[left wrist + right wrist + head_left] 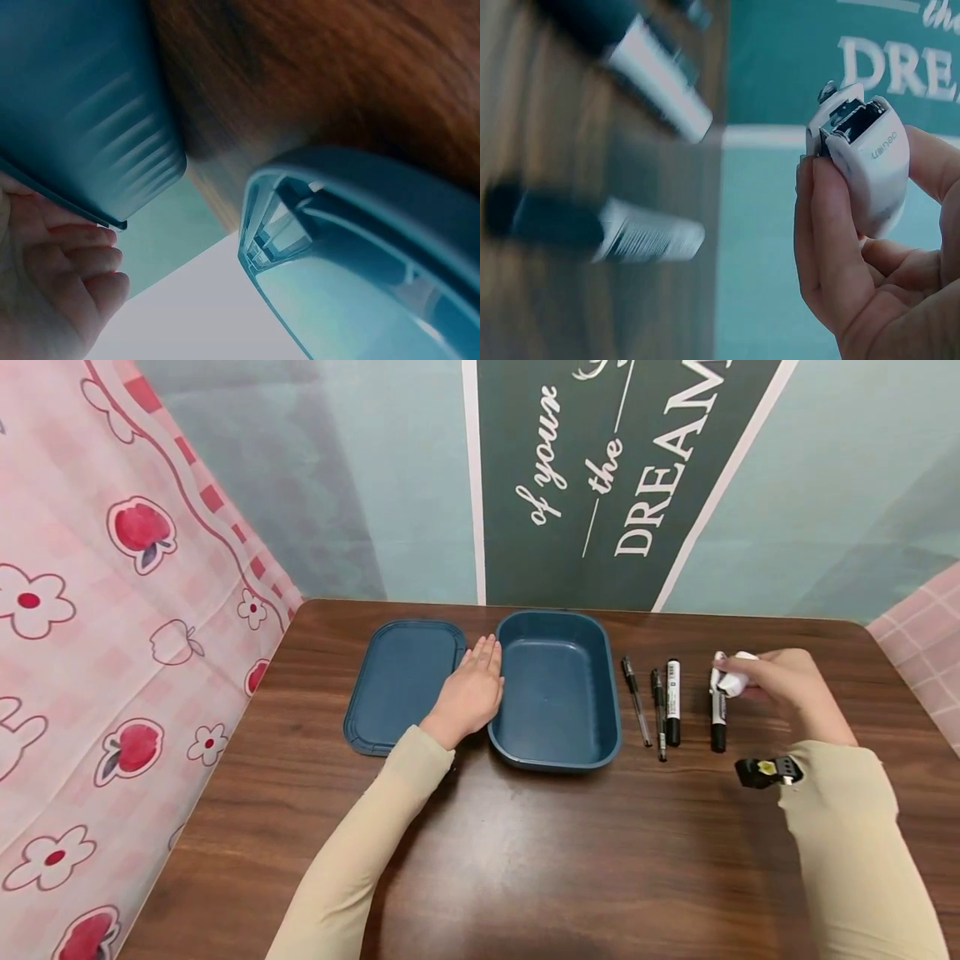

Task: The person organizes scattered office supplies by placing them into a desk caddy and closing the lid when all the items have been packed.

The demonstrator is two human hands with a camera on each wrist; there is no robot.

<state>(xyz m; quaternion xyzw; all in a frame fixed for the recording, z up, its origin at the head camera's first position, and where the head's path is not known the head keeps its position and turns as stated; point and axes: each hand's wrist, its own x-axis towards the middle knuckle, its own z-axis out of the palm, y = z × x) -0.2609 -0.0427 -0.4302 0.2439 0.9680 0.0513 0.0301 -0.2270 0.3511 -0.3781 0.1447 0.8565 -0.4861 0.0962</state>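
Observation:
My left hand (471, 689) lies with its fingers extended along the left rim of a deep blue plastic box (551, 693), between the box and its lid. In the left wrist view, the fingers (82, 259) sit against the box's rim, beside its ribbed wall. My right hand (787, 681) pinches a small white stapler (870, 161) between thumb and fingers, its metal end showing in the right wrist view. Below that hand lies a black-and-white marker (718, 722) on the table.
The blue lid (408, 685) lies flat at the left. Between box and right hand are two slim black pens, one by the box (636, 697) and one farther right (660, 714), plus another marker (673, 702). A wall hanging (420, 485) rises behind the wooden table (555, 860).

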